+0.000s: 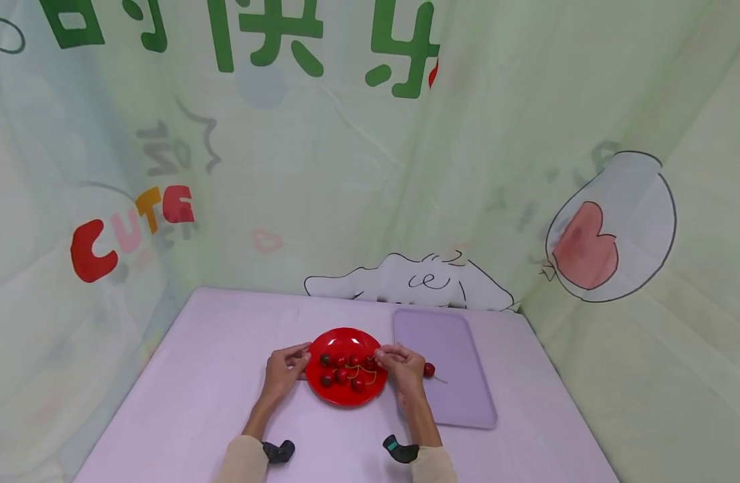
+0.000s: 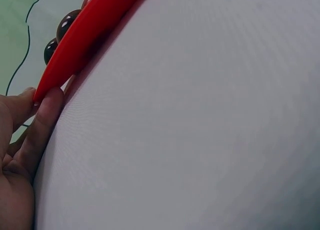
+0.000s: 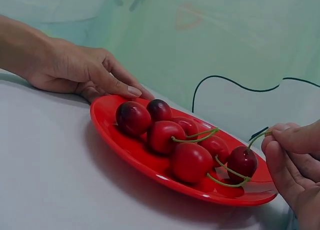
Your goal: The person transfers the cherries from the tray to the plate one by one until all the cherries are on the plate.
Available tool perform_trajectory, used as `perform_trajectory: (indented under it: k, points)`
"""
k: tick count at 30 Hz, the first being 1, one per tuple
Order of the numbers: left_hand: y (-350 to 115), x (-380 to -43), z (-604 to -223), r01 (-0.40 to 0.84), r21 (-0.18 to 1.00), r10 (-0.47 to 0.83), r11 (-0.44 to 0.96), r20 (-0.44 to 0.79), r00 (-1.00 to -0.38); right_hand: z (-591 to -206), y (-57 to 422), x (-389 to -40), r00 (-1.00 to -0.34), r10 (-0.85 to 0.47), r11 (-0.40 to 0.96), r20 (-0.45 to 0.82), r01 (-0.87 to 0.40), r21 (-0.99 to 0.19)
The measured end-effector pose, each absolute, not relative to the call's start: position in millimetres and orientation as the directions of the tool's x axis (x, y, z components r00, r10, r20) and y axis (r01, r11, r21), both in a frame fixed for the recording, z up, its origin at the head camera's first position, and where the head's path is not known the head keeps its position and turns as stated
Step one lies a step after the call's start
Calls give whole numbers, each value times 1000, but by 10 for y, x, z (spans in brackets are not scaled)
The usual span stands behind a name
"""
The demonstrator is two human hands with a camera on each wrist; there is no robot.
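A red plate (image 1: 345, 402) carries several dark red cherries (image 3: 190, 162), some with green stems. My left hand (image 1: 280, 374) pinches the plate's left rim, the thumb above and a finger below, as the left wrist view shows. My right hand (image 1: 408, 374) is at the plate's right side. In the right wrist view, its thumb and finger pinch the green stem of one cherry (image 3: 242, 163), which hangs at or just over the plate's right part; whether it touches the plate I cannot tell.
A pale purple tray (image 1: 454, 406) lies on the table right of the plate, partly behind my right hand. One cherry (image 1: 429, 369) with its stem is on it. The light table (image 1: 225, 335) is bounded by printed curtains (image 1: 345, 168) at the back and sides.
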State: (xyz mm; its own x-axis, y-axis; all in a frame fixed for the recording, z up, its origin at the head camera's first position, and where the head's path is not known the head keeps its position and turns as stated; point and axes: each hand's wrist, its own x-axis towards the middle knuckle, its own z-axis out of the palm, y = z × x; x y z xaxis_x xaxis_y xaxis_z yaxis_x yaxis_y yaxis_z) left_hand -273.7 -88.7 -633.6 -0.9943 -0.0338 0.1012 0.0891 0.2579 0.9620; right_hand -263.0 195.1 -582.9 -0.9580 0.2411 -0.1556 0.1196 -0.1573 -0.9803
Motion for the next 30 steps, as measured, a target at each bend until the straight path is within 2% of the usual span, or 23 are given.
perform_trajectory:
  k: [12, 22, 30]
  points:
    - [-879, -2751, -6372, 86, 964, -35, 251, 98, -995, -5849, 1985, -2536, -977, 212, -36, -35, 28, -999]
    - [-889, -2727, -6335, 117, 973, -20, 201, 124, -992, -5865, 1982, -2445, -973, 230, 83, -27, 47, -995]
    - [-886, -2717, -6344, 120, 967, -23, 225, 128, -991, -5843, 1975, -2403, -976, 215, 79, -35, 53, -995]
